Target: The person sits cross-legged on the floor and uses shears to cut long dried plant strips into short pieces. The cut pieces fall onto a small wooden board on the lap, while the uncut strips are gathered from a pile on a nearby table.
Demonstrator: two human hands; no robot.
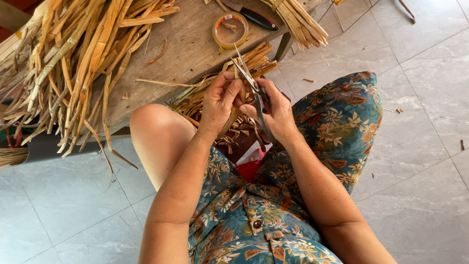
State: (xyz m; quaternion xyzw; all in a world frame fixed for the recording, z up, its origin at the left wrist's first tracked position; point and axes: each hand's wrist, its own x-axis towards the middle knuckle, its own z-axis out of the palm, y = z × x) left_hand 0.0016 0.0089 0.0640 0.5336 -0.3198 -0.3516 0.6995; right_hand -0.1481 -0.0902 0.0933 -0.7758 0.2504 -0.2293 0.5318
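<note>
Right hand (276, 113) gripping scissors (250, 83), blades parted; left hand (220, 100) pinching a dried leaf strip (240, 88) between them, above the lap. Best keeping the strip taut, fingertips clear of the blades, cutting close to the pinch. Just beneath the grip, piling up: a cut-strip bundle (205, 98). Beyond, on the worktop (185, 49): tape roll (230, 30), knife (254, 17). Crowding far left: loose dried leaves (73, 58).

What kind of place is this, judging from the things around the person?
Probably a home craft workspace for weaving dried leaves. A wooden table bears heaps of dried leaf strips, a tape roll and a knife. The right hand holds scissors beside the left hand; the floor is tiled.
</note>
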